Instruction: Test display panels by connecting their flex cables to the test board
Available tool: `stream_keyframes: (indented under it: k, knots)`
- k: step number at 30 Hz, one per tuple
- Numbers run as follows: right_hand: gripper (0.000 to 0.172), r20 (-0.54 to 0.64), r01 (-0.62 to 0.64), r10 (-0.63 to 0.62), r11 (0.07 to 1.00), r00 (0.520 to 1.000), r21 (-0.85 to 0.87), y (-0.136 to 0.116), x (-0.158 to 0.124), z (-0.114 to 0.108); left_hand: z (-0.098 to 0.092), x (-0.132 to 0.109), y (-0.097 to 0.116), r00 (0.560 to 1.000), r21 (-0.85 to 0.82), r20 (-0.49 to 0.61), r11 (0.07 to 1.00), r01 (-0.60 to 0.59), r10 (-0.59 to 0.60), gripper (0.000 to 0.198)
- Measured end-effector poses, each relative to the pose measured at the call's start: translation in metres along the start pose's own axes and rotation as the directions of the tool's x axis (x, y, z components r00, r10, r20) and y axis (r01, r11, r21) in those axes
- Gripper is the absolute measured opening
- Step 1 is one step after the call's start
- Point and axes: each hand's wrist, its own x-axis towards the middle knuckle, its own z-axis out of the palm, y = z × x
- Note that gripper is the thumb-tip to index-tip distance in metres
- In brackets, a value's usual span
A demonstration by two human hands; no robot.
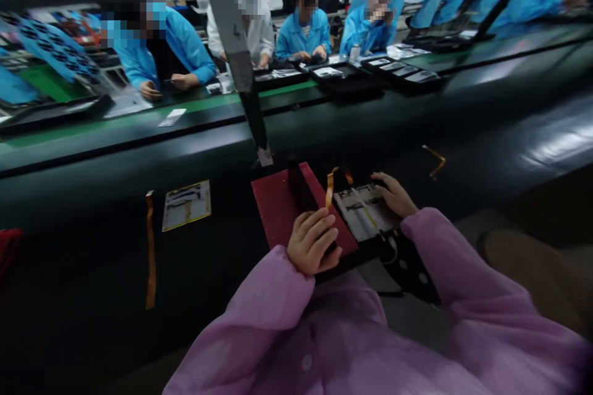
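Observation:
My left hand [315, 242] is over the near edge of a red board [273, 203], its fingers curled together. A dark patch shows between thumb and fingers; I cannot make out what they grip. A dark strip [299, 188] lies across the board beyond this hand. Just right of the board is a flat grey display panel [364, 213] with a yellow strip on its back. An orange flex cable [330, 188] rises from beside the panel's far left corner. At the panel's right edge, my right hand [393, 194] rests with fingers stretched out and apart.
A second panel [188, 205] and a long orange flex cable [151, 250] lie to the left. Another bent flex cable [435, 162] is at the right. A metal post [236, 43] stands ahead. Across the line, several people work beside black trays [349, 89].

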Motion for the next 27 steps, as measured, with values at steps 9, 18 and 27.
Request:
stream_keyframes:
  k: [9, 18, 27]
  knots:
    - [0.048, 0.118, -0.051, 0.041, 0.995, 0.992, 0.086, 0.002, -0.026, -0.012, 0.001, -0.005, -0.001, 0.999, -0.039, 0.027, 0.998, 0.045, -0.044, 0.019]
    - [0.053, 0.124, -0.027, 0.01, 0.991, 0.992, 0.134, 0.0, -0.033, -0.015, 0.003, -0.009, -0.001, 0.998, -0.082, 0.006, 0.995, 0.059, -0.059, 0.026]
    - [0.054, 0.121, 0.001, -0.008, 0.999, 0.993, 0.054, 0.0, -0.034, -0.014, 0.003, -0.009, 0.0, 0.998, -0.043, -0.012, 0.997, 0.068, -0.069, 0.018]
